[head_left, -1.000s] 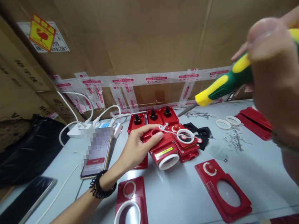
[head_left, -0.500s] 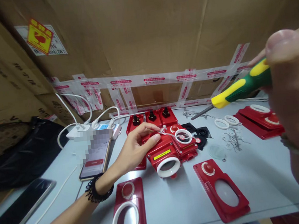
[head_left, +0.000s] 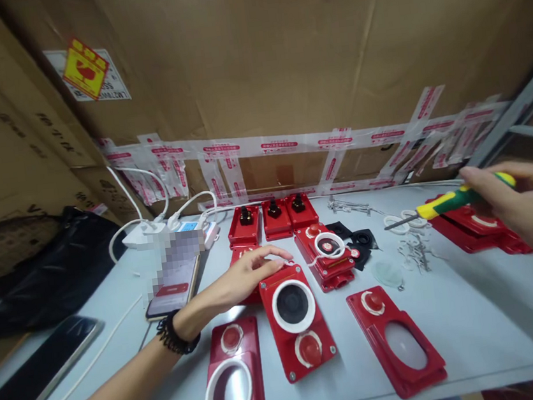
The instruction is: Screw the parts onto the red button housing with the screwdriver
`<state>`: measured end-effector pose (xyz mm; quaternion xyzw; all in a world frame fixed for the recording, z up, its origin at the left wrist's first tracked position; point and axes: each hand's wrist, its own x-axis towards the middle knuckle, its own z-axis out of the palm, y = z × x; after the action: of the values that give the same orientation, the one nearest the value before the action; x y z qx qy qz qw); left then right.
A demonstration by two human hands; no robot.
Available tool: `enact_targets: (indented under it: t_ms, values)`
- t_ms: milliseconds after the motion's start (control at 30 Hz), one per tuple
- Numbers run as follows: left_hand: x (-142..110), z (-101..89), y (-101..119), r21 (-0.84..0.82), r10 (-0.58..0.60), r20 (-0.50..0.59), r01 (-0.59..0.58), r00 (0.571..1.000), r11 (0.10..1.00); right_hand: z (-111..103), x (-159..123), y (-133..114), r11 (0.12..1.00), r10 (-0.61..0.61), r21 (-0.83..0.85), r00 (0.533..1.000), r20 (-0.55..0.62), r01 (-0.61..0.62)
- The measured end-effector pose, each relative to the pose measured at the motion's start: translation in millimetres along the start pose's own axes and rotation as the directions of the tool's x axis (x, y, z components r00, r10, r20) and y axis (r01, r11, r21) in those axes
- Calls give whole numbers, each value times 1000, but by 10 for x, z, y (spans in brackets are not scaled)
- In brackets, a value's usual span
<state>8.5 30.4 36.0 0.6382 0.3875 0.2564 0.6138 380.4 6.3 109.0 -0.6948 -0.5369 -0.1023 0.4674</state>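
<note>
My left hand (head_left: 244, 281) grips the upper end of a red box (head_left: 295, 333), thumb and fingers at its top edge. The box lies face up, with a white ring around a dark round window, a red round button below it and screws at the corners. My right hand (head_left: 527, 202) is closed around the green and yellow handle of a screwdriver (head_left: 443, 203), held above the table's right side with its tip pointing left. Beside the held box lie a red cover with a white ring (head_left: 257, 381) and a red cover with an oval opening (head_left: 382, 341).
Behind are a similar red box (head_left: 307, 253), several open red housings (head_left: 276, 224), black rubber pieces (head_left: 363, 238), a pile of screws (head_left: 416, 250) and white rings (head_left: 395, 224). A phone (head_left: 176, 294) and white power strip (head_left: 143, 235) stand left. Cardboard (head_left: 251, 67) walls the back.
The red box has been turned so its ringed face is up, and it has come slightly nearer. My right hand with the screwdriver has moved lower and to the right, away from the camera.
</note>
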Motion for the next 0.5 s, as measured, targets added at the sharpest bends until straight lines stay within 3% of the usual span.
enact_targets:
  t_ms: [33,133,300,500]
  values:
    - [15,-11,-2,41,7,21,-8,1000,999,-28,-91,25,997,67,45,997,-28,-65]
    - [70,-45,8,192,8,101,-27,995,981,-110,-383,82,990,120,81,993,-21,-118]
    - [204,-64,59,486,-109,231,-17,967,874,-161,-752,260,995,99,0,993,-58,-99]
    - [367,-65,161,615,-185,293,-37,938,787,-120,-1038,565,1000,27,-1,993,-119,-28]
